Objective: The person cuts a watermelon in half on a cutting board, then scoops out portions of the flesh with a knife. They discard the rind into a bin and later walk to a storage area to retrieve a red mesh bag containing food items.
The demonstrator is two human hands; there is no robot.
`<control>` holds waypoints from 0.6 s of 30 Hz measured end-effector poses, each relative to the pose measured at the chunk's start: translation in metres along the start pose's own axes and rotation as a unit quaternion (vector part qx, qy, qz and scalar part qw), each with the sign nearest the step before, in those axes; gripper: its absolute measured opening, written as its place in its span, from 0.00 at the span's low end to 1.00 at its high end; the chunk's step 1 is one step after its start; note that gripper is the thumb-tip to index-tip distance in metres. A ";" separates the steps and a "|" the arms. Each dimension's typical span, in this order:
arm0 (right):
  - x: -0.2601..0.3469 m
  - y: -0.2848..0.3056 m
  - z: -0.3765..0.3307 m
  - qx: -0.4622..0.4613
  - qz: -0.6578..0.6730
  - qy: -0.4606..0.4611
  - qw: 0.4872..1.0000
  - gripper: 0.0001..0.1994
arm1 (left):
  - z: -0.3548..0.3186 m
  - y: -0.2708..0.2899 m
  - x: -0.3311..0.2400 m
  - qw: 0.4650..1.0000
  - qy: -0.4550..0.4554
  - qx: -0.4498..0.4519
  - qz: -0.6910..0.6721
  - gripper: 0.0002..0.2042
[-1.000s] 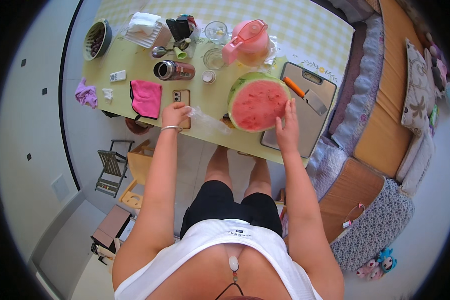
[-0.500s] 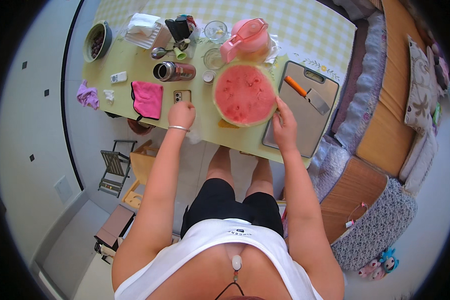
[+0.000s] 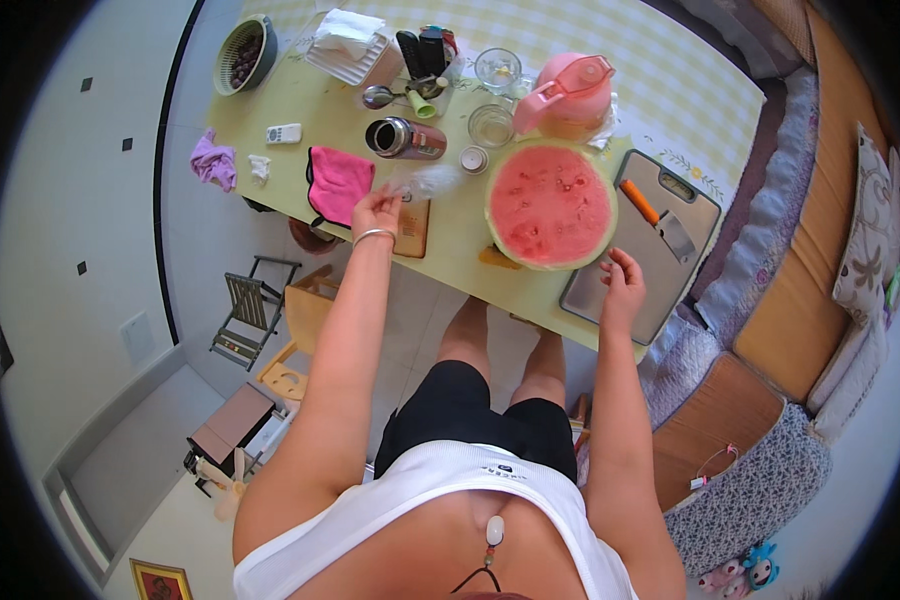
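A crumpled piece of clear plastic film (image 3: 428,182) trails from the pinched fingers of my left hand (image 3: 376,213). That hand is over the near part of the table, between a pink cloth (image 3: 339,183) and a phone (image 3: 412,232) that it partly covers. Half a watermelon (image 3: 552,205) lies with its red cut face up. Close to its lower right edge, my right hand (image 3: 622,285) hangs with loosely curled, parted fingers and nothing in them. Beyond that hand, a knife with an orange handle (image 3: 639,201) rests on a grey cutting board (image 3: 610,280).
Behind the melon stand a pink pitcher (image 3: 576,95) and two glass cups (image 3: 498,70). A flask without its lid (image 3: 407,138) lies by a white cap (image 3: 474,159). Farther left are a utensil holder (image 3: 430,65), a tissue box (image 3: 355,50) and a bowl of dark fruit (image 3: 247,55).
My left hand has opened from a fist into a pinch, and the plastic film now spreads out above the phone. My right hand has come off the melon's edge. The whole view has shifted.
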State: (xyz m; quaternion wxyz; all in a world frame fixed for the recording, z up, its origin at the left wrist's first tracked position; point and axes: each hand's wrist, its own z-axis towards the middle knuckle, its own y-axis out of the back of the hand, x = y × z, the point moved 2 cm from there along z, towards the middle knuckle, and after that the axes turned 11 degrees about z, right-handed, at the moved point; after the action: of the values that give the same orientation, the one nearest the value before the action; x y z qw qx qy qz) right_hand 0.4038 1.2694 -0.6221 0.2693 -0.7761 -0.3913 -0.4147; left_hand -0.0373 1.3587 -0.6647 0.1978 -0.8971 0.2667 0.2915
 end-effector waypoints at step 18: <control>-0.022 0.000 0.148 -0.202 0.237 -0.361 0.879 0.25 | -0.082 -0.066 -0.003 0.606 -0.377 0.094 0.694 0.13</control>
State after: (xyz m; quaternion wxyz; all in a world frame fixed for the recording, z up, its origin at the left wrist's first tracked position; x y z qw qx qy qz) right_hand 0.4600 1.3710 -0.7160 0.0371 -0.9790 -0.1739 -0.0998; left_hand 0.0341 1.3691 -0.5882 0.1027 -0.2299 0.7373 0.6269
